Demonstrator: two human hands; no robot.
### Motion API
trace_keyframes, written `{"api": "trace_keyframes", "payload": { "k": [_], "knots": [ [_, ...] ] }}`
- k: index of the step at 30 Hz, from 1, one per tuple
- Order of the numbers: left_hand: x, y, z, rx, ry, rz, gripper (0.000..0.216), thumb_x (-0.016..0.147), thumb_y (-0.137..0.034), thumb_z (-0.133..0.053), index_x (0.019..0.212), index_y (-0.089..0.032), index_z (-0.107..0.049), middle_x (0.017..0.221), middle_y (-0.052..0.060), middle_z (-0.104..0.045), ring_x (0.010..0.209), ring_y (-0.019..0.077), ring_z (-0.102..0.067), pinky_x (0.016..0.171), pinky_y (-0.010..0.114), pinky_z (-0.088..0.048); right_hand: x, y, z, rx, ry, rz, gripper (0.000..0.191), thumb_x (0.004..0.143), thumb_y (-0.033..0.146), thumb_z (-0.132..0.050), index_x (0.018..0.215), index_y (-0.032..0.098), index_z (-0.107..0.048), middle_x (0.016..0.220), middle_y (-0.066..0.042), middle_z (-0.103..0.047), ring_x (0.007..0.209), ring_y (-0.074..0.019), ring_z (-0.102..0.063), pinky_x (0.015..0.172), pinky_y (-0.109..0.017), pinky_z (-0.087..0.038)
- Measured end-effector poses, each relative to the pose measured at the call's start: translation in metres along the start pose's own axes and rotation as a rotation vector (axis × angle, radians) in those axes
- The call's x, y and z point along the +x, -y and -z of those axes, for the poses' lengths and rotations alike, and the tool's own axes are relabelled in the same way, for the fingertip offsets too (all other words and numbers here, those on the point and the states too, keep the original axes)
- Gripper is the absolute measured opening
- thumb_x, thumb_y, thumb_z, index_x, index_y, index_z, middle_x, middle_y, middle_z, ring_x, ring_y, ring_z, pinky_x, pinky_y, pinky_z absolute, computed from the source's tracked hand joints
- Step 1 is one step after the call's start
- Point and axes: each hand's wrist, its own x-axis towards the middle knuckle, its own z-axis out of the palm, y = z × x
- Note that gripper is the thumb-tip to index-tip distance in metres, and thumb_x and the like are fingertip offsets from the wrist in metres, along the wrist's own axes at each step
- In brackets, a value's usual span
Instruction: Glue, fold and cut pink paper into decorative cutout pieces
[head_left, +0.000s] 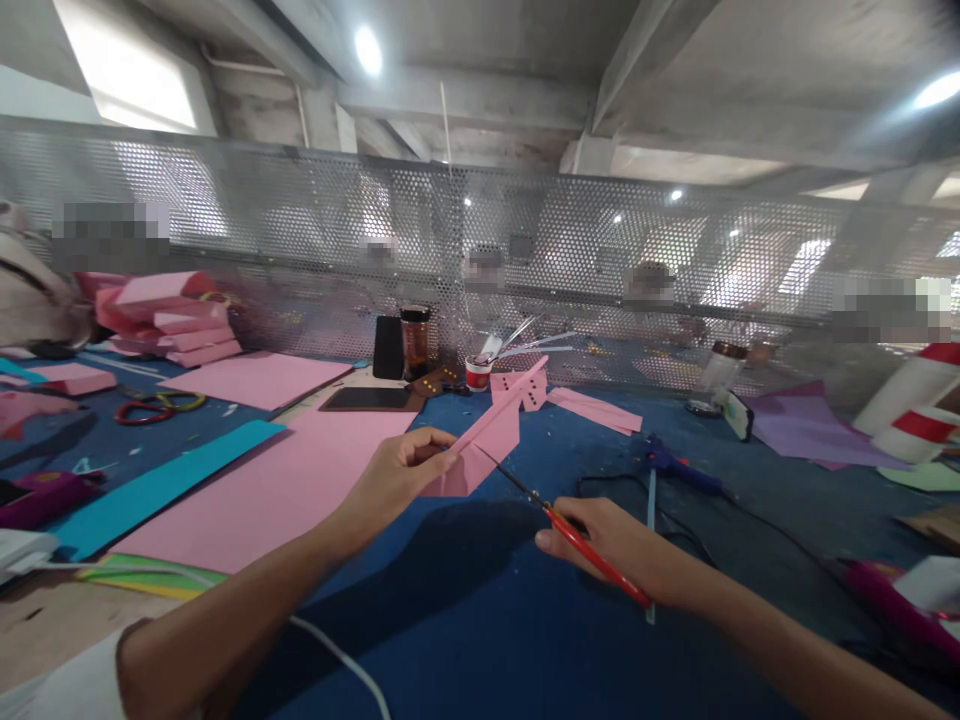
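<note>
Between the thumb and fingers of my left hand [397, 478] is a folded piece of pink paper [491, 445], held up over the blue table. My right hand [611, 545] grips a pair of scissors [581, 550] with red handles. The dark blades point up and left, their tips at the paper's lower part. Whether the blades are cutting into it I cannot tell. Behind the held paper lie a small pink piece with dark dots [534, 392] and some pink strips [596, 408].
Large pink sheets [262, 490] and a turquoise strip [172, 480] lie left. A blue glue gun [682, 468] with a cord lies right. A red-and-white cup [478, 374], a brown jar [415, 343] and a phone [367, 399] stand or lie behind. Perforated metal screen [315, 230] runs across the back.
</note>
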Motion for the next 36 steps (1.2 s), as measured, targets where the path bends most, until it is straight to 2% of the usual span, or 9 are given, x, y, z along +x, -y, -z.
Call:
{"api": "trace_keyframes", "payload": {
  "k": [25, 36],
  "knots": [
    [-0.001, -0.004, 0.000, 0.008, 0.006, 0.017, 0.026, 0.084, -0.042, -0.064, 0.097, -0.019, -0.069, 0.077, -0.001, -0.062, 0.068, 0.0143, -0.050, 0.061, 0.024, -0.034, 0.004, -0.007, -0.005, -0.040, -0.041, 0.011, 0.045, 0.092, 0.057, -0.050, 0.069, 0.019, -0.042, 0.064, 0.003, -0.045, 0.056, -0.0097, -0.038, 0.050, -0.024, -0.023],
    [-0.002, -0.005, 0.000, 0.032, 0.006, 0.009, 0.027, 0.085, -0.043, -0.062, 0.096, -0.020, -0.069, 0.074, -0.002, -0.062, 0.064, 0.0140, -0.049, 0.058, 0.024, -0.033, 0.004, -0.012, -0.008, -0.030, -0.058, 0.018, 0.045, 0.092, 0.058, -0.051, 0.070, 0.019, -0.045, 0.063, 0.003, -0.048, 0.055, -0.0094, -0.038, 0.050, -0.023, -0.025]
  ]
}}
